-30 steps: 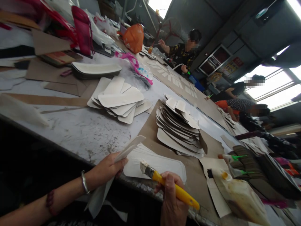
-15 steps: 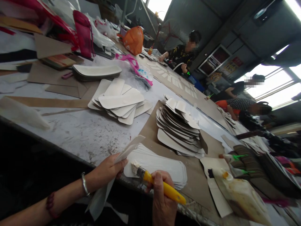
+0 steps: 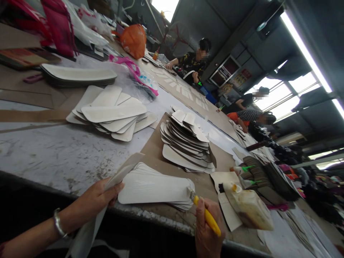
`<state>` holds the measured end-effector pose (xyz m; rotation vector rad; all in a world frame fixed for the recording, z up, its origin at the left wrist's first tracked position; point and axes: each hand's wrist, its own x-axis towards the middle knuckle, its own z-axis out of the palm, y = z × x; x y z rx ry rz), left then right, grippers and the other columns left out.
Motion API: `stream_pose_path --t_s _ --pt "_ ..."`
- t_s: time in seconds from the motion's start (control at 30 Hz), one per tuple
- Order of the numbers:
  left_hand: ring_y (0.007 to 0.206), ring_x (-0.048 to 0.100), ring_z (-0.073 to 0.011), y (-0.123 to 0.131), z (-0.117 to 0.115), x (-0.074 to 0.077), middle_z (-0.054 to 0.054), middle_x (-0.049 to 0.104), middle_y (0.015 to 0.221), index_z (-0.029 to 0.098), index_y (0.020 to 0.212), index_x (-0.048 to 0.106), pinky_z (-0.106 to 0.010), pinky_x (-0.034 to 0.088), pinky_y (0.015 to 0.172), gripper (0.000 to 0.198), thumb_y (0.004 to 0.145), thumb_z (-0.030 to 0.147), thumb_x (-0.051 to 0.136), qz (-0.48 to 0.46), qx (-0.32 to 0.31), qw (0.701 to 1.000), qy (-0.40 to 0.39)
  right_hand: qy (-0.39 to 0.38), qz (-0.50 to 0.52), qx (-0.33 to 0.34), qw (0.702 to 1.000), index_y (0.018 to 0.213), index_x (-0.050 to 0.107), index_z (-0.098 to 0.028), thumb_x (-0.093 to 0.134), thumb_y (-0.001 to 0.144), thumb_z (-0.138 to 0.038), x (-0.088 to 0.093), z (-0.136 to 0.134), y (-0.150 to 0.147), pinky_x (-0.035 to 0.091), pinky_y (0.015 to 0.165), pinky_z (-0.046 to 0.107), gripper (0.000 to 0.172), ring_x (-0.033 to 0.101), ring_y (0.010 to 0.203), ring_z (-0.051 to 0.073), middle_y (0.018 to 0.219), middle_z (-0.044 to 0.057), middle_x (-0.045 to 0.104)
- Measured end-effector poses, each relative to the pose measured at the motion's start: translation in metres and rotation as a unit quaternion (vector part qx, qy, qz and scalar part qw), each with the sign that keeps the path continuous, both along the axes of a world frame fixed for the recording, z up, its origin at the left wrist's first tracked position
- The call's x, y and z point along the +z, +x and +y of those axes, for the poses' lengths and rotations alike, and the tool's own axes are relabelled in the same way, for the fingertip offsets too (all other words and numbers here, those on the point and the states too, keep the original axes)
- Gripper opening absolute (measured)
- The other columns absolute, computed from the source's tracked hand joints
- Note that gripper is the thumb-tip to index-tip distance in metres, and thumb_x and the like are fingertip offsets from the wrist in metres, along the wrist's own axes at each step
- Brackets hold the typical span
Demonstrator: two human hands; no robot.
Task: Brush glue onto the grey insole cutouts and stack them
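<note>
A yellow-handled brush [image 3: 213, 223] was gripped by the right hand [image 3: 206, 239], its tip at the right end of the fanned white strips [image 3: 156, 188]; a pale sheet [image 3: 124, 172] was pinched in the left hand [image 3: 99, 197]. Brushing seemed unfinished; coating on the farther piles [image 3: 185, 143] could not be judged. The stained tabletop [image 3: 77, 154] was part-covered by brown paper [image 3: 153, 145], the workshop [image 3: 220, 21] dim.

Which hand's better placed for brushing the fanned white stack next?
Right, I'd say: the right hand holds the yellow-handled brush, bristles at one end of the fanned white stack. The left hand is occupied, gripping pale sheet material.
</note>
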<state>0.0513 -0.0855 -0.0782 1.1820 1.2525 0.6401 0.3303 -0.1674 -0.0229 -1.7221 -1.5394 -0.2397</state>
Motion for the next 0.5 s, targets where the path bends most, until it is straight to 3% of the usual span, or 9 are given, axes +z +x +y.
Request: stream_pose_path --t_s 0.13,0.27,0.37,0.5 --pt "0.050 0.046 -0.0153 0.000 0.001 -0.004 0.002 0.048 0.047 0.021 0.053 0.047 -0.025 0.035 0.053 0.044 0.070 0.062 0.048 0.011 -0.013 1.000 0.016 -0.017 0.023 0.046 0.999 0.082 0.057 -0.020 0.047 0.088 -0.023 -0.009 0.001 -0.022 0.044 0.070 0.027 0.012 0.055 0.073 0.014 0.078 0.003 0.055" --pt "0.049 0.045 -0.0151 0.002 0.003 -0.005 0.002 0.047 0.046 0.021 0.053 0.047 -0.025 0.035 0.053 0.046 0.067 0.065 0.049 0.005 -0.012 1.000 0.003 -0.033 0.164 0.074 0.983 0.073 0.055 -0.019 0.044 0.089 -0.023 -0.017 0.000 -0.063 0.042 0.063 0.025 0.020 0.052 0.066 0.013 0.071 0.000 0.051" --pt "0.048 0.041 -0.0137 0.002 0.006 -0.001 0.004 0.044 0.046 0.020 0.061 0.050 -0.024 0.033 0.050 0.046 0.065 0.065 0.052 -0.015 0.019 1.000 -0.018 -0.015 0.304 0.063 0.950 0.068 0.053 -0.019 0.042 0.091 -0.030 -0.008 -0.001 -0.084 0.039 0.054 0.024 0.027 0.048 0.055 0.010 0.068 -0.001 0.050" --pt "0.051 0.039 -0.0102 -0.005 0.006 0.018 0.004 0.050 0.059 0.018 0.080 0.054 -0.021 0.032 0.047 0.045 0.064 0.060 0.061 -0.081 0.094 0.992 -0.014 0.039 0.377 0.084 0.922 0.061 0.053 -0.019 0.048 0.088 -0.040 0.012 0.005 -0.084 0.037 0.052 0.023 0.035 0.047 0.053 0.010 0.063 -0.002 0.050"
